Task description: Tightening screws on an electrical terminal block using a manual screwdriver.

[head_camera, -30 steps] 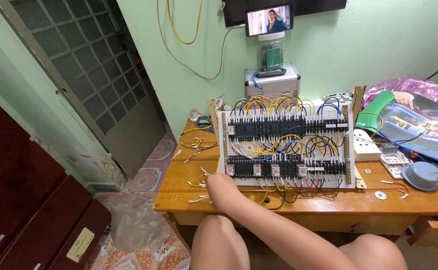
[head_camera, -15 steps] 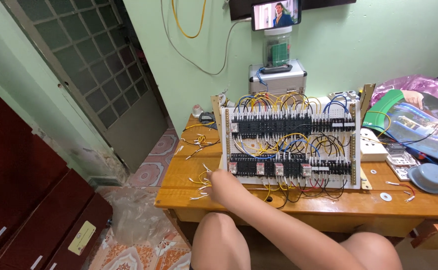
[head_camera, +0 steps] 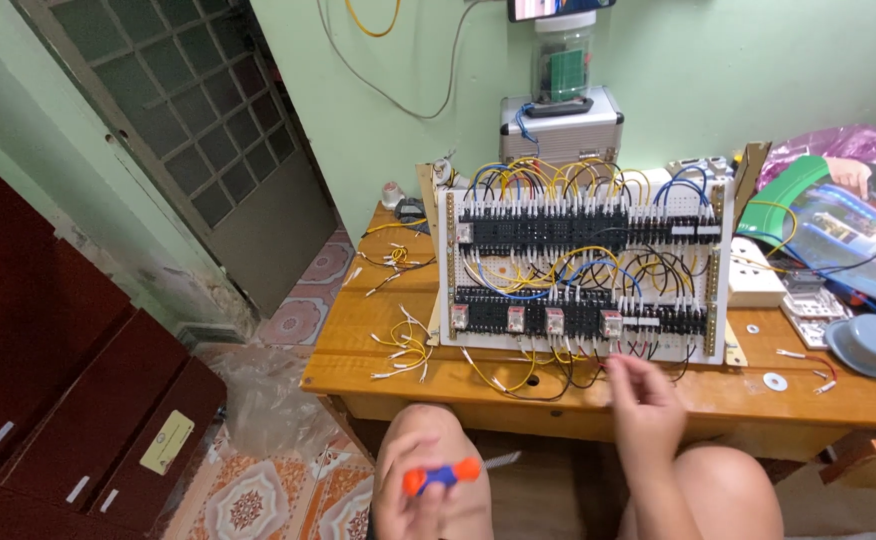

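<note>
My left hand (head_camera: pixel 413 495) is low over my left knee, shut on a small screwdriver (head_camera: pixel 445 474) with an orange and blue handle; its metal tip points right. My right hand (head_camera: pixel 646 408) is raised just in front of the table edge, below the lower row of a white wiring panel (head_camera: pixel 583 270). Its fingers are apart and blurred, with nothing visibly in them. The panel stands upright on the wooden table (head_camera: pixel 358 345) and carries two rows of black relays and terminal blocks with yellow, blue and black wires.
Loose yellow wires (head_camera: pixel 403 348) lie left of the panel. A grey round cap (head_camera: pixel 868 345), white washers (head_camera: pixel 775 381) and a white socket block (head_camera: pixel 753 272) sit to the right. A metal case (head_camera: pixel 561 122) stands behind. A dark red cabinet (head_camera: pixel 68 400) is at left.
The arm that reached to the loose wires at the panel's lower left has pulled back. My left hand now holds the screwdriver over my knee, and my right hand is up at the panel's lower edge.
</note>
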